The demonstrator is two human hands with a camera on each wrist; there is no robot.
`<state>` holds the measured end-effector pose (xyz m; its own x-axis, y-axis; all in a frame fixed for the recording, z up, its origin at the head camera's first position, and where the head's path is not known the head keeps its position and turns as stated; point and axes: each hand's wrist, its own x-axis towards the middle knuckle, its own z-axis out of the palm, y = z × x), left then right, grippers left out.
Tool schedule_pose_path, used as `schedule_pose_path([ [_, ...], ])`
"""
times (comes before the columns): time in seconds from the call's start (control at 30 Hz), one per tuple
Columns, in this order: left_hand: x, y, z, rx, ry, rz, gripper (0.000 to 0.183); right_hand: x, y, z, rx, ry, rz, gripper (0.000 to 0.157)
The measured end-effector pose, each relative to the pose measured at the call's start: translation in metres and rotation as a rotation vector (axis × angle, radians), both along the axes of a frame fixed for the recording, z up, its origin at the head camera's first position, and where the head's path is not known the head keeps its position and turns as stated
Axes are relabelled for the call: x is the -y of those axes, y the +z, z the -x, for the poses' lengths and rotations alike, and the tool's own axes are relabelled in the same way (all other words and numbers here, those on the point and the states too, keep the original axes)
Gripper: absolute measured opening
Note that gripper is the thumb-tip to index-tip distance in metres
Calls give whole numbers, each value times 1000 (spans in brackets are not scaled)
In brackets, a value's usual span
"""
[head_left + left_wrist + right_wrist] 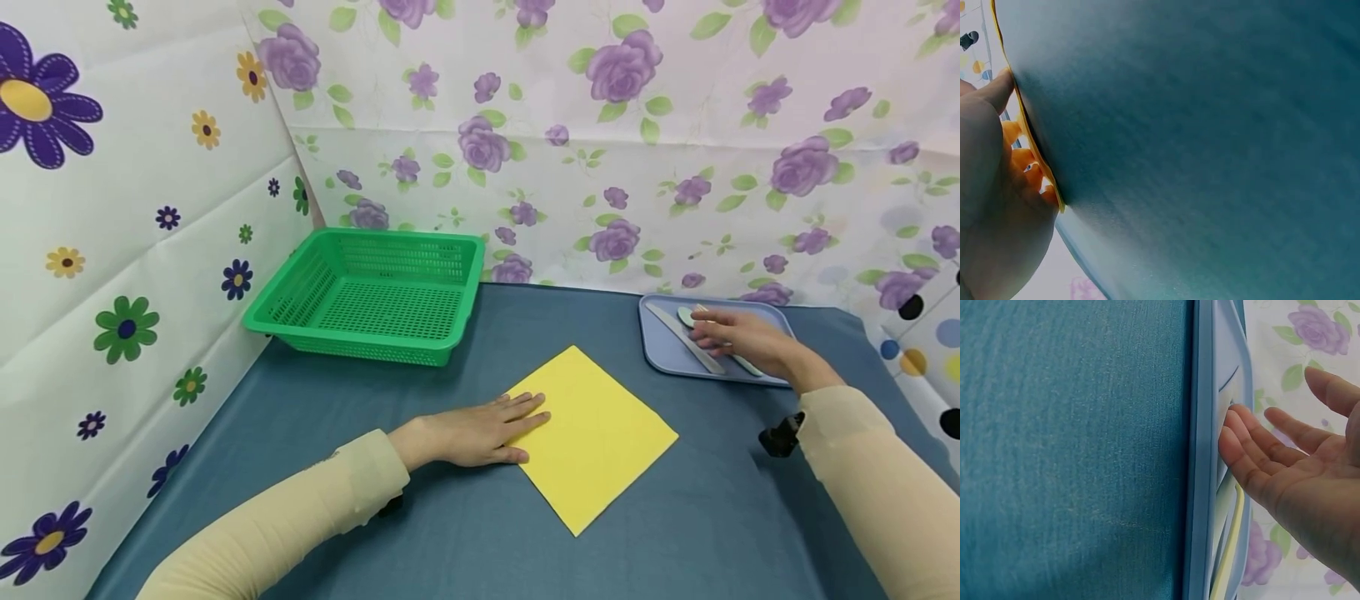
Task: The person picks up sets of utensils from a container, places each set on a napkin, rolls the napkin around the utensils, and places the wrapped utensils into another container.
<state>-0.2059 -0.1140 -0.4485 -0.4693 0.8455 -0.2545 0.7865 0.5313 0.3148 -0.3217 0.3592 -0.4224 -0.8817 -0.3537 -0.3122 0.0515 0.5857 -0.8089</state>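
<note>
My left hand (480,429) lies with straight, spread fingers on the left corner of a flat yellow square sheet, like a napkin (596,437), set diamond-wise on the table. In the left wrist view its thumb and fingers rest along the thin yellow edge (1040,159). Over a light blue tray (656,357) at the back right hovers my right hand (738,340), fingers relaxed and thumb apart, nothing held. On that tray lie a pale knife (686,337), a spoon (685,316) partly covered by the fingers, and another pale utensil (748,365), its far end hidden under the hand.
A green perforated plastic basket (363,350) stands at the back left of the table, which has a dark blue cloth (480,550). Flowered sheets (555,192) hang close behind and along the left side. The tray sits near the back edge.
</note>
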Motion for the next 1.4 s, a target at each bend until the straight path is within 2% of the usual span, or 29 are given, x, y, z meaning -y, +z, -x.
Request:
schedule_pose_path([
  [0.27,-1,2,0,5,-19,8,66,1,-4,0,22,-37,-47,69],
  [0.47,-1,3,1,6,-14,12,66,5,-4,-1,-22,-27,-59,64],
  [0.77,-1,5,2,2,-12,10,66,14,-11,1,-121,-63,-106,59],
  [1.03,-1,5,1,0,-14,10,67,19,-13,2,-169,-83,-158,55],
  [1.4,0,2,0,2,-14,14,67,25,-17,-1,-247,-64,-244,42],
])
